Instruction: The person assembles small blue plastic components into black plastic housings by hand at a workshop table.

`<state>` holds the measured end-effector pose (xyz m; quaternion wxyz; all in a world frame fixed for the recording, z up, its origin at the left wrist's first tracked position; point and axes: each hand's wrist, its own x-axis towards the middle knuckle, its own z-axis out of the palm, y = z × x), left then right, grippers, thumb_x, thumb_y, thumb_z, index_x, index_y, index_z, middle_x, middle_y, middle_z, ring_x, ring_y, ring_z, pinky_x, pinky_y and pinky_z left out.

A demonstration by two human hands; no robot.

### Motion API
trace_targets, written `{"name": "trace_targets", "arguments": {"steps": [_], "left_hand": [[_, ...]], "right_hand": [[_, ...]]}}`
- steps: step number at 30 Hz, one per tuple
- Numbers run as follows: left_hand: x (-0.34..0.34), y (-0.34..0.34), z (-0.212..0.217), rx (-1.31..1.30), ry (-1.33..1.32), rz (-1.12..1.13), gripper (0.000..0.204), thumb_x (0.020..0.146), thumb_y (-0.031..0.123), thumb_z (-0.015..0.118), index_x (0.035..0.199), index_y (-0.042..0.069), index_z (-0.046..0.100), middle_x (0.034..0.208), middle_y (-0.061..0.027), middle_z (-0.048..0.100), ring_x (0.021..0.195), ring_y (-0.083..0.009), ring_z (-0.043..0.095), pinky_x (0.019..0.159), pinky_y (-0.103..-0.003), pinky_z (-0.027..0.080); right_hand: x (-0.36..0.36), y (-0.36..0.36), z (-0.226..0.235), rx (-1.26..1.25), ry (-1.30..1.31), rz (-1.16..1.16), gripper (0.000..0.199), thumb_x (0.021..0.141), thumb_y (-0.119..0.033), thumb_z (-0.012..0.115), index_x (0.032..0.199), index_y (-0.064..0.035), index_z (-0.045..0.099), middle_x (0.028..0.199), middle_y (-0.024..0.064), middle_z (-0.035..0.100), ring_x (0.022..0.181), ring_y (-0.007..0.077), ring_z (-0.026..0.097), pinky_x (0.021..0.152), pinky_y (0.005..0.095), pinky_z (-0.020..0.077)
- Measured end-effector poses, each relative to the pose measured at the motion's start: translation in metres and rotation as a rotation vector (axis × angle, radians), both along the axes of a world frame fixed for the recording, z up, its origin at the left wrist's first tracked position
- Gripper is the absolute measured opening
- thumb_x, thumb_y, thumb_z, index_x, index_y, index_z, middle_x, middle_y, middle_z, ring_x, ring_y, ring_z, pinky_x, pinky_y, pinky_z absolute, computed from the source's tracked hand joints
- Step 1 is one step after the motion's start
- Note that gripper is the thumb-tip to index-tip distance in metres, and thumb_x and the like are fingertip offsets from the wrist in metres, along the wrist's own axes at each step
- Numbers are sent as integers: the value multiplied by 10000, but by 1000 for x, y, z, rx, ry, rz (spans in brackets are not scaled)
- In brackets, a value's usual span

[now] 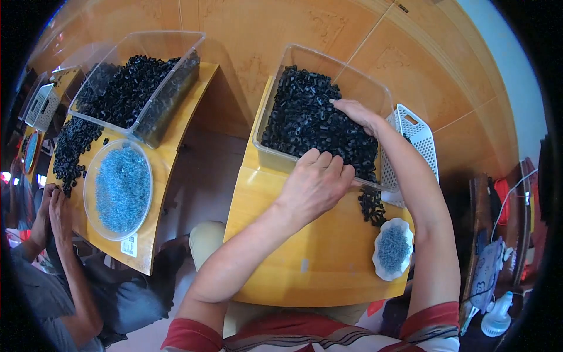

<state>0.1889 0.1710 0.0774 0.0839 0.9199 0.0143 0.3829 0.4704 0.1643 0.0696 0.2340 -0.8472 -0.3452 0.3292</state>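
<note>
A clear plastic bin [278, 159] full of small black plastic pieces [308, 108] stands on the wooden table. The fingers of my left hand [316, 182] are curled over its near rim. My right hand [359, 114] reaches into the right side of the bin, thumb side up, against the pieces; most of its fingers are hidden among them. Just outside the bin's near right corner lies a small heap of black pieces [372, 206]. Closer to me is a white scalloped dish [382, 274] of fine blue-grey bits [393, 249], too small to make out.
A white perforated basket [423, 141] stands right of the bin, beside my right forearm. At the left, another person's hands [56, 205] work at a second table [167, 146] with a bin of black pieces [132, 82] and a round tub of blue bits [122, 188]. A gap separates the tables.
</note>
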Motion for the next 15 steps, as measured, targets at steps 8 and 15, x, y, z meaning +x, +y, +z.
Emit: {"name": "trace_targets", "arguments": {"steps": [8, 15], "left_hand": [[-2, -3, -4, 18, 24, 11, 295, 881, 369, 639, 725, 154, 511, 710, -8, 502, 709, -166, 532, 648, -315, 393], [1, -4, 0, 8, -34, 6, 312, 893, 367, 632, 711, 164, 480, 689, 3, 447, 665, -165, 503, 621, -318, 375]], "right_hand": [[-41, 1, 19, -92, 163, -20, 558, 1009, -484, 488, 1369, -66, 574, 1379, 115, 587, 1251, 242, 548, 1068, 373, 403], [6, 4, 25, -93, -520, 307, 425, 925, -419, 634, 1110, -41, 695, 1076, 196, 705, 1034, 333, 667, 898, 438, 512]]}}
